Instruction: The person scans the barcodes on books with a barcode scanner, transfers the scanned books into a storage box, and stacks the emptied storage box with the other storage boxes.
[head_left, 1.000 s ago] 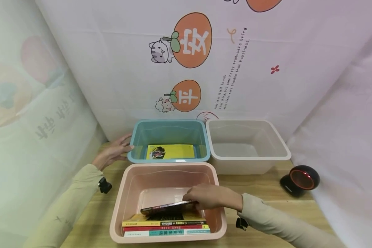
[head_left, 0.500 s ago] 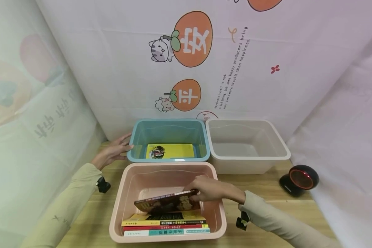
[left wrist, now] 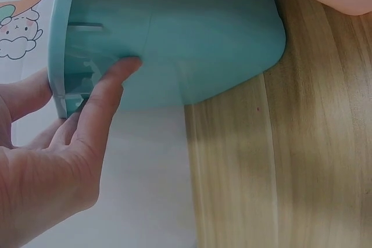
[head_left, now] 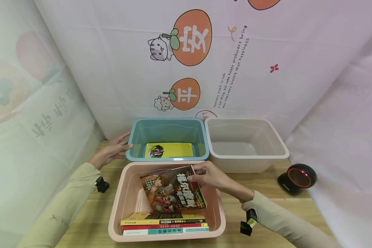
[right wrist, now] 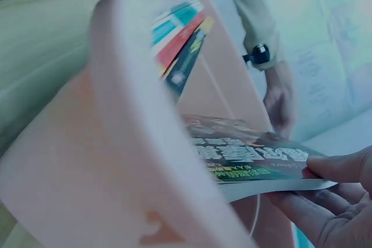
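My right hand [head_left: 211, 177] pinches a thin dark comic-style book [head_left: 175, 189] by its upper right corner. The thumb lies on the illustrated cover and the other fingers are behind it, as the right wrist view shows. The book leans tilted inside the pink bin [head_left: 220, 213], its cover facing up toward me. In front of it several books [head_left: 165, 227] stand with their spines up, yellow, red and white-teal. My left hand [head_left: 111, 151] holds the left rim of the blue bin [head_left: 167, 159]; in the left wrist view one finger presses the outer wall below the rim.
A yellow book [head_left: 176, 150] lies flat in the blue bin. Beside that bin stands a white bin [head_left: 248, 157]. A round black device [head_left: 297, 178] with a red ring sits at the right on the wooden table [head_left: 235, 213]. Printed cloth [head_left: 117, 69] hangs around the back and sides.
My right hand has lifted the dark book from the stack and tilted it up, so its cover now shows. The left hand has stayed at the blue bin's rim.
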### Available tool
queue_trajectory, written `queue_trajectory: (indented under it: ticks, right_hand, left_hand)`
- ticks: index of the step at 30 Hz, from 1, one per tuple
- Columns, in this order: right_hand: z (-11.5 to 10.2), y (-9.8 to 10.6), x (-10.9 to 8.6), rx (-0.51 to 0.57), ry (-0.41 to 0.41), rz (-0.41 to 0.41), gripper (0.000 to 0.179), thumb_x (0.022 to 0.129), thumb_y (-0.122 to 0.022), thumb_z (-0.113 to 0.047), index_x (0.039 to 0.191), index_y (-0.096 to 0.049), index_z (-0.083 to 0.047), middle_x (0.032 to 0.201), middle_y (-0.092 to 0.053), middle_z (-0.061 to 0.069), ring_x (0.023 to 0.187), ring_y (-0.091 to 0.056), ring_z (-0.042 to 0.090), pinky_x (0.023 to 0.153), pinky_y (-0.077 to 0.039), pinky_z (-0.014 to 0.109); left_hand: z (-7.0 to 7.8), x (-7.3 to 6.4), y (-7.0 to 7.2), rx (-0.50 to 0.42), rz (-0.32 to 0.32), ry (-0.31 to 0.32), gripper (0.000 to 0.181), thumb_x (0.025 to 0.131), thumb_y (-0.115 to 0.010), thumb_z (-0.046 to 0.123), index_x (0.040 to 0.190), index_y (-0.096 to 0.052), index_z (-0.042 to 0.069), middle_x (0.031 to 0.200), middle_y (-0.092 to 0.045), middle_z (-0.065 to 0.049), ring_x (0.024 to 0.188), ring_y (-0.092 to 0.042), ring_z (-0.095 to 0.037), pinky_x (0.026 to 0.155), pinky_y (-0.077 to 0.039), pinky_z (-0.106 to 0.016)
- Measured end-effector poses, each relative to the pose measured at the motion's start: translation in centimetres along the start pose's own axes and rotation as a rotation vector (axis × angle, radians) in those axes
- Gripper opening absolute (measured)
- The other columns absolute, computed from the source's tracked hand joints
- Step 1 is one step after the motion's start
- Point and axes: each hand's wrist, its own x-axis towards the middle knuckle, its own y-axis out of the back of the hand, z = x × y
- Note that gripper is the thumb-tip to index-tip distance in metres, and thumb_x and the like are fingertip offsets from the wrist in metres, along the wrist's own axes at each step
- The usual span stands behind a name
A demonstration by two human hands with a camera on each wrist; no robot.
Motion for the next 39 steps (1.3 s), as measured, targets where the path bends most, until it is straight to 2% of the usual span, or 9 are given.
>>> queue_trajectory:
  ticks: [4, 8, 10, 14, 20, 25, 31, 33, 39]
  right_hand:
    - [-0.5, 0.6, -0.2, -0.005, -0.023, 0.006, 0.014, 0.100, -0.069, -0.010, 0.100, -0.075, 0.003, 0.077, -0.067, 0.002, 0.066, -0.058, 0.011, 0.064, -0.053, 0.026]
    - [-1.3, 1.2, -0.3, -0.041, -0.017, 0.019, 0.018, 0.102, -0.069, -0.012, 0.099, -0.076, 0.004, 0.069, -0.056, 0.001, 0.060, -0.048, 0.011, 0.063, -0.047, 0.025]
    - [-1.8, 1.6, -0.4, -0.045, -0.024, 0.030, 0.020, 0.102, -0.069, -0.014, 0.108, -0.078, 0.002, 0.076, -0.064, 0.005, 0.063, -0.053, 0.011, 0.065, -0.050, 0.027]
    - [-2.5, 2.9, -0.9, -0.007, -0.037, 0.047, 0.032, 0.102, -0.068, -0.016, 0.129, -0.072, 0.001, 0.111, -0.076, 0.019, 0.077, -0.068, 0.018, 0.071, -0.061, 0.033]
    - [-3.6, 6.3, -1.9, 0.053, -0.027, 0.045, 0.036, 0.102, -0.067, -0.014, 0.132, -0.068, 0.006, 0.113, -0.076, 0.024, 0.088, -0.077, 0.027, 0.081, -0.065, 0.045]
    - [-4.9, 10.0, -3.4, -0.016, -0.021, 0.115, 0.039, 0.101, -0.068, -0.013, 0.132, -0.066, 0.009, 0.120, -0.073, 0.028, 0.087, -0.076, 0.024, 0.082, -0.065, 0.045]
    - [-5.6, 13.8, -5.2, -0.102, 0.001, 0.202, 0.035, 0.102, -0.066, -0.008, 0.130, -0.065, 0.013, 0.113, -0.078, 0.014, 0.083, -0.077, 0.022, 0.079, -0.065, 0.041]
    - [-5.5, 15.0, -5.8, -0.136, -0.002, 0.230, 0.034, 0.102, -0.067, -0.009, 0.129, -0.066, 0.012, 0.112, -0.078, 0.002, 0.084, -0.076, 0.020, 0.077, -0.065, 0.038]
    - [-4.5, 18.1, -7.5, -0.145, 0.001, 0.273, 0.018, 0.104, -0.063, -0.005, 0.117, -0.076, -0.002, 0.101, -0.076, -0.005, 0.081, -0.075, 0.015, 0.076, -0.065, 0.032]
  left_hand:
    - [-0.2, -0.2, 0.0, 0.001, 0.005, 0.005, 0.081, 0.111, -0.052, 0.015, 0.170, 0.004, 0.018, 0.174, -0.005, -0.023, 0.107, -0.066, -0.014, 0.094, -0.060, -0.043]
    - [-0.5, -0.5, -0.1, -0.001, 0.009, 0.001, 0.081, 0.111, -0.052, 0.013, 0.170, 0.004, 0.016, 0.174, -0.007, -0.023, 0.113, -0.065, -0.019, 0.096, -0.060, -0.045]
    - [-0.5, -0.6, 0.0, -0.008, 0.002, -0.006, 0.082, 0.111, -0.052, 0.012, 0.169, 0.005, 0.015, 0.173, -0.006, -0.025, 0.112, -0.065, -0.019, 0.097, -0.060, -0.046]
    - [-0.4, -0.5, 0.1, -0.027, -0.009, -0.009, 0.083, 0.110, -0.052, 0.010, 0.169, 0.006, 0.014, 0.173, -0.006, -0.027, 0.109, -0.067, -0.018, 0.099, -0.059, -0.047]
    - [-0.1, 0.0, -0.1, 0.011, -0.004, -0.010, 0.083, 0.110, -0.052, 0.010, 0.169, 0.007, 0.013, 0.173, -0.007, -0.027, 0.117, -0.063, -0.020, 0.103, -0.057, -0.051]
    - [0.4, 0.2, 0.1, 0.023, -0.011, 0.006, 0.081, 0.110, -0.051, 0.010, 0.169, 0.004, 0.010, 0.174, -0.004, -0.024, 0.129, -0.058, -0.032, 0.105, -0.055, -0.054]
    - [0.4, 0.4, 0.1, 0.044, -0.011, 0.013, 0.080, 0.110, -0.050, 0.008, 0.169, 0.002, 0.011, 0.174, -0.002, -0.023, 0.150, -0.033, -0.051, 0.108, -0.052, -0.057]
    - [0.2, 0.5, 0.2, 0.040, -0.013, 0.014, 0.080, 0.110, -0.050, 0.007, 0.169, 0.003, 0.011, 0.174, -0.001, -0.023, 0.150, -0.032, -0.052, 0.109, -0.051, -0.057]
    - [0.1, 0.8, 0.4, 0.013, -0.026, 0.005, 0.081, 0.110, -0.050, 0.008, 0.169, 0.004, 0.013, 0.175, -0.001, -0.022, 0.151, -0.030, -0.052, 0.113, -0.046, -0.059]
